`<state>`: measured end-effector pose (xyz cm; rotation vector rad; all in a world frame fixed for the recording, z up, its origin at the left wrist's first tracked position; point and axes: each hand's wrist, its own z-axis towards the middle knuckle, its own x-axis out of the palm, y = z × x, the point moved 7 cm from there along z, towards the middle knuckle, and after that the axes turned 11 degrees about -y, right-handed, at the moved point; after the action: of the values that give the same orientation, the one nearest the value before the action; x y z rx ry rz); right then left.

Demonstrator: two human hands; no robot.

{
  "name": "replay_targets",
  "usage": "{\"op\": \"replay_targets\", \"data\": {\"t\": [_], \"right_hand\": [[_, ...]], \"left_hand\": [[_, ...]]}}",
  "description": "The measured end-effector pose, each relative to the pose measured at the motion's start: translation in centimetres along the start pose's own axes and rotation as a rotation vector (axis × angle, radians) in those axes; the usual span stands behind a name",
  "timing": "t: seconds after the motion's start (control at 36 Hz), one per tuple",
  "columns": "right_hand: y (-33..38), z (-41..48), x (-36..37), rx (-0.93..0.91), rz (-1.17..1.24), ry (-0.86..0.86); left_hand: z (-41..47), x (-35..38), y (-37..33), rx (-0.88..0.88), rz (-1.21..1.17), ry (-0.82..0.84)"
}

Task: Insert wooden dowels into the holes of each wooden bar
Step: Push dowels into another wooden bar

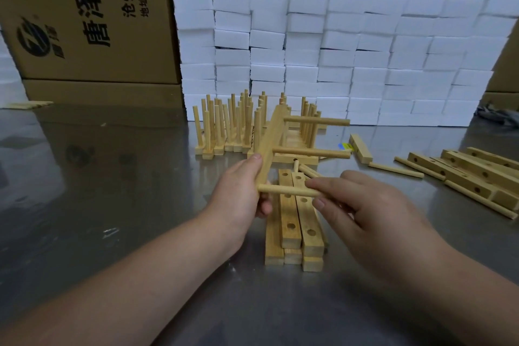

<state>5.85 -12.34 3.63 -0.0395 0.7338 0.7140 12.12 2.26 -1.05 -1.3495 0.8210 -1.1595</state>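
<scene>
My left hand [238, 191] grips a wooden bar [271, 137] held on edge above the table, its length running away from me. Two dowels [314, 153] stick out of it to the right. A third dowel [286, 191] sits at the near end of the bar, and my right hand [362, 213] pinches its right end between thumb and fingers. Below the hands lies a stack of drilled bars [292, 233] with open holes.
Several finished bars with upright dowels [233, 126] stand behind. Loose bars and dowels [460, 174] lie at the right, a short block [361, 149] nearer. White foam blocks [351, 59] and cardboard boxes [84, 22] wall the back of the metal table [112, 205].
</scene>
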Motion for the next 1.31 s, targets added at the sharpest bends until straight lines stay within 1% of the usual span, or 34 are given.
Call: {"op": "replay_targets", "data": {"t": [0.08, 0.17, 0.28, 0.53, 0.72, 0.81, 0.94, 1.03, 1.14, 1.31], "right_hand": [[0.2, 0.0, -0.1, -0.029, -0.025, -0.022], [0.2, 0.0, -0.1, -0.031, -0.036, -0.026], [0.5, 0.1, -0.2, -0.052, -0.045, -0.032], [1.2, 0.3, -0.3, -0.090, -0.078, -0.045], [1.5, 0.1, -0.4, -0.088, -0.058, -0.065], [1.3, 0.0, -0.6, -0.055, -0.023, -0.069], [0.0, -0.3, 0.1, 0.169, 0.156, 0.035], [-0.5, -0.3, 0.3, 0.215, 0.200, 0.057], [-0.3, -0.4, 0.3, 0.206, 0.230, 0.044], [-0.2, -0.3, 0.7, 0.191, 0.217, 0.006]], "left_hand": [[-0.3, 0.1, -0.2, 0.008, 0.045, 0.014], [-0.4, -0.2, -0.3, 0.027, 0.089, -0.017], [-0.4, -0.4, -0.9, 0.066, 0.075, -0.064], [-0.7, -0.1, -0.7, 0.125, 0.068, -0.062], [-0.7, -0.1, -1.0, 0.118, 0.006, -0.086], [-0.9, 0.1, -1.0, 0.133, 0.006, -0.070], [-0.9, 0.2, -0.8, 0.150, 0.024, -0.029], [-0.9, 0.1, -0.8, 0.158, 0.035, -0.042], [-1.1, 0.6, -1.6, 0.274, 0.088, 0.028], [-1.6, -0.3, -3.4, 0.539, 0.361, -0.005]]}}
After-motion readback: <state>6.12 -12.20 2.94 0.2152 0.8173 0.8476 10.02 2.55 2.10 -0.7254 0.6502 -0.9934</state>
